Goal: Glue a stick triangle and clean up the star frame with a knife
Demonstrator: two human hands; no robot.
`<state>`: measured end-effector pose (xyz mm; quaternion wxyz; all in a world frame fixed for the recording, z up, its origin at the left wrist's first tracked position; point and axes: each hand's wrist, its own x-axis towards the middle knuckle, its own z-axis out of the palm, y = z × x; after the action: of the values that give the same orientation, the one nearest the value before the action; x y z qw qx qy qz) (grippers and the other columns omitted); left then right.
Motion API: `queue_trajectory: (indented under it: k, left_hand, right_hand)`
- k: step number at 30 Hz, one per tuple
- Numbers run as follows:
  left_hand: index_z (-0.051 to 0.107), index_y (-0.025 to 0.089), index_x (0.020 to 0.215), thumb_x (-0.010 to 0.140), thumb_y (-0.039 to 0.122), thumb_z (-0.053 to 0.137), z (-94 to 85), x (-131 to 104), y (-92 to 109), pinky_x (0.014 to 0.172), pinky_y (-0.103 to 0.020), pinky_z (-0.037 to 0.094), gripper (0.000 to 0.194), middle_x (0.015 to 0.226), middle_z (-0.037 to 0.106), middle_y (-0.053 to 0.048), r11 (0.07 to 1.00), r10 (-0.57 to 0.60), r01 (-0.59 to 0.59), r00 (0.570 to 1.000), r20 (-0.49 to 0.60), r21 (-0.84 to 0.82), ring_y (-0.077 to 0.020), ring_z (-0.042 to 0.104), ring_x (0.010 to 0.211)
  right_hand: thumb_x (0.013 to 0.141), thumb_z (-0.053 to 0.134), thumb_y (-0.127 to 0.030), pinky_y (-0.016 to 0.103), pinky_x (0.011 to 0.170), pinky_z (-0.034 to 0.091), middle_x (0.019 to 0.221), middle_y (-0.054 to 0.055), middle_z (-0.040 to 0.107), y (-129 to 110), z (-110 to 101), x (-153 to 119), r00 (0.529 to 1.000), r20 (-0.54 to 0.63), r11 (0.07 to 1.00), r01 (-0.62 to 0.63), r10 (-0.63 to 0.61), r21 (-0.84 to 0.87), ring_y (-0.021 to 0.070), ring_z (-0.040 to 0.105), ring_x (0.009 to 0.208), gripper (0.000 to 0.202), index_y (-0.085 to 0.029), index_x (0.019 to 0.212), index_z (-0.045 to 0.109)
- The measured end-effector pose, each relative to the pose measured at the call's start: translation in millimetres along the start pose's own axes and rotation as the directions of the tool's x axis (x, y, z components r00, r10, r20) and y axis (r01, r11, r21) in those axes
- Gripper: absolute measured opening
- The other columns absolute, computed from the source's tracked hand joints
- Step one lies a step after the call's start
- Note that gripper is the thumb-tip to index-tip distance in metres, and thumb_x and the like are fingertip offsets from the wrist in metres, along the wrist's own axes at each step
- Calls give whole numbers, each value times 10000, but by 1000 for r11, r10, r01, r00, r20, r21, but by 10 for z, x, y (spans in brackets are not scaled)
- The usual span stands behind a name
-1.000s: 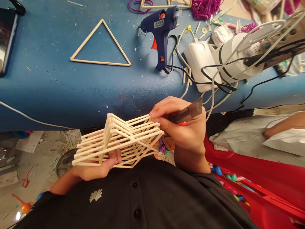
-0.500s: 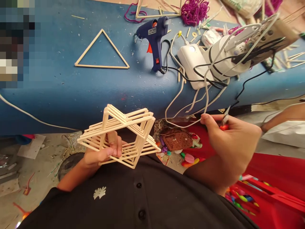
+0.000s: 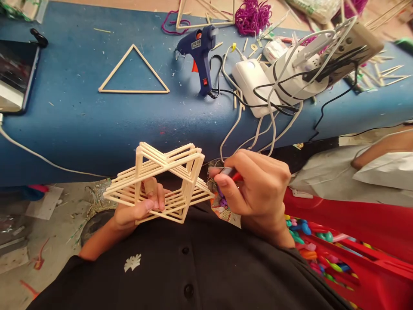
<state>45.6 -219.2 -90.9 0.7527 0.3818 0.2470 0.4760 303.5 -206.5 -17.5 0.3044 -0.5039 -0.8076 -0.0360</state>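
A star-shaped frame of stacked thin wooden sticks [image 3: 192, 181] is held in front of my dark shirt, just off the table's near edge. My left hand [image 3: 137, 211] is closed on its lower left part, with the thumb on the front sticks and the fingers inside. To the right of the frame and apart from it is my right hand [image 3: 261, 185]. It is closed on a small knife [image 3: 228, 171], with a grey blade and a bit of red handle showing. A flat triangle of sticks [image 3: 134, 91] lies beyond on the blue table [image 3: 80, 125].
A blue glue gun [image 3: 202, 64] stands on the table beside a white adapter [image 3: 250, 79] with tangled cables. Purple yarn [image 3: 253, 18] lies behind. A tablet-like device [image 3: 14, 75] is at far left. Colourful balloons [image 3: 322, 254] lie lower right; another person's arm [image 3: 383, 148] shows at right.
My right hand has moved left with the knife, closer to the star frame, and away from the white cable near its fingertips. My left hand's hold is unchanged. The view has shifted slightly.
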Motion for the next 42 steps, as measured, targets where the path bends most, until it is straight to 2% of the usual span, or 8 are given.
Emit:
queue_trajectory:
  k: [7, 20, 23, 26, 29, 33, 37, 42]
  left_hand:
    - [574, 228, 843, 909, 372, 776, -21, -16, -24, 807, -387, 600, 256, 656, 530, 43, 996, 75, -75, 997, -4, 43, -142, 560, 612]
    - [585, 218, 832, 905, 332, 790, -124, -5, 39, 814, -362, 612, 246, 668, 538, 44, 999, 47, -47, 999, 13, 8, -135, 579, 617]
    - [589, 211, 816, 923, 343, 783, -158, -17, 58, 804, -359, 608, 258, 650, 538, 38, 999, 35, -36, 997, 64, 15, -136, 577, 611]
    - [603, 205, 810, 939, 349, 759, -166, -33, 76, 814, -364, 607, 248, 642, 535, 32, 999, 34, -36, 996, 76, 26, -134, 574, 616]
    - [601, 212, 830, 916, 326, 767, -144, -33, 77, 793, -359, 604, 220, 642, 545, 35, 999, 40, -40, 999, 0, -3, -139, 581, 625]
    - [616, 221, 825, 904, 316, 806, -114, -17, 42, 764, -341, 585, 227, 660, 587, 29, 999, 16, -15, 999, -39, 30, -148, 602, 648]
    - [611, 225, 793, 883, 351, 841, -103, -29, -6, 760, -353, 573, 278, 655, 585, 28, 995, 12, -8, 999, -44, 98, -155, 594, 642]
    - [577, 222, 772, 851, 403, 863, -102, -54, -12, 734, -349, 557, 348, 655, 586, 25, 991, -37, 51, 992, -121, 120, -163, 597, 659]
  right_hand:
    - [1106, 534, -539, 318, 555, 290, 594, -21, 508, -102, 67, 170, 999, 52, 997, 16, -12, -70, 129, 421, 531, 484, -233, 732, 507]
    - [1079, 571, -585, 324, 581, 253, 598, -15, 539, -86, -44, 270, 986, 166, 993, 5, 15, -118, 119, 444, 553, 521, -219, 711, 526]
    - [1071, 570, -621, 346, 587, 209, 580, -14, 482, 36, -52, 301, 989, 107, 982, -79, 98, -174, 123, 383, 550, 557, -224, 687, 495]
    - [1073, 553, -653, 371, 616, 173, 566, -19, 394, 233, -80, 325, 958, -77, 931, -288, 277, -225, 126, 280, 566, 601, -240, 658, 414]
    - [1069, 546, -691, 356, 616, 232, 596, -27, 396, 297, -76, 298, 925, -65, 926, -370, 375, 76, 129, 319, 585, 582, -235, 709, 513]
    - [874, 880, -570, 322, 572, 370, 799, -10, 657, 76, 67, 223, 954, 94, 788, -290, 286, 543, 106, 451, 570, 396, -216, 980, 737]
    - [910, 860, -254, 304, 581, 431, 882, 16, 783, -112, 232, 205, 953, -19, 740, -222, 302, 635, 101, 549, 600, 70, -225, 942, 806]
    - [887, 891, -297, 290, 610, 466, 735, 3, 762, -55, 291, 241, 892, 55, 591, -342, 449, 730, 126, 622, 647, 130, -220, 799, 833]
